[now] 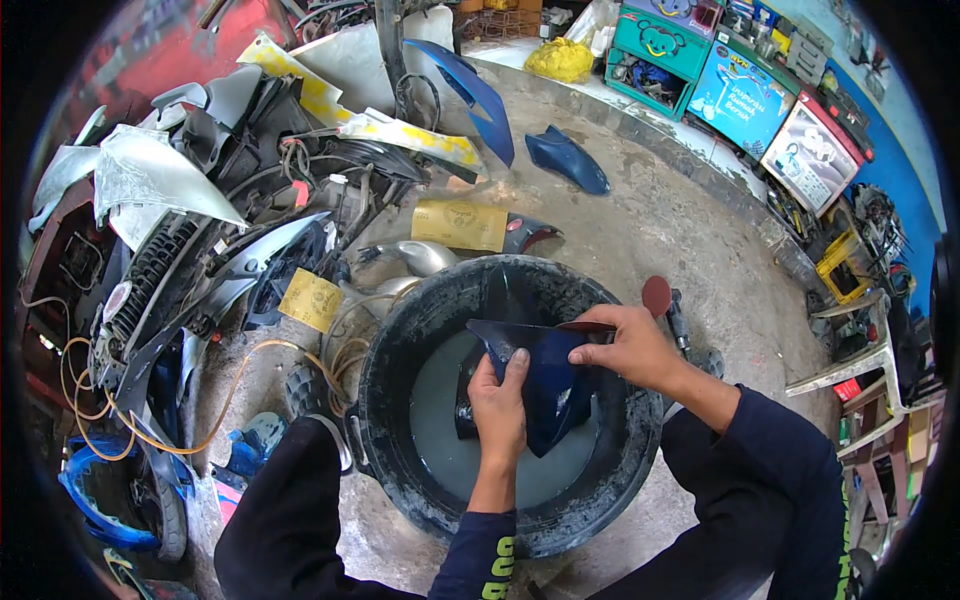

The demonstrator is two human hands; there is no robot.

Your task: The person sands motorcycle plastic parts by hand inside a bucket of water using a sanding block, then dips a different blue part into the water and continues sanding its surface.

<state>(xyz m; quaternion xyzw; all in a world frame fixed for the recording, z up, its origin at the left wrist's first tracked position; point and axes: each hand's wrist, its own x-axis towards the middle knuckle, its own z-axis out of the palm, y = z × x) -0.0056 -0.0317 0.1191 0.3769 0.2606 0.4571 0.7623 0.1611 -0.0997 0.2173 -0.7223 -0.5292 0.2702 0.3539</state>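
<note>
A dark blue, pointed motorcycle body panel [552, 375] is held up over a round black tub [385, 470]. My left hand [499, 405] grips its left side, thumb on the near face. At the panel's upper right edge, my right hand [630, 347] is closed, thumb against the panel. A thin reddish-brown piece of sandpaper [583, 326] sticks out from under its fingers, along the panel's edge. Cloudy grey water [455, 465] lies in the tub. Behind the held panel, another dark part [510, 295] rests inside the tub, partly hidden.
Motorcycle panels and parts [160, 185] are heaped at left, beside a coiled hose [250, 350]. Sandpaper sheets [460, 225] and blue panels [568, 160] lie on the concrete beyond the tub. A round reddish-brown disc [656, 296] and a tool [680, 315] are just right of the rim.
</note>
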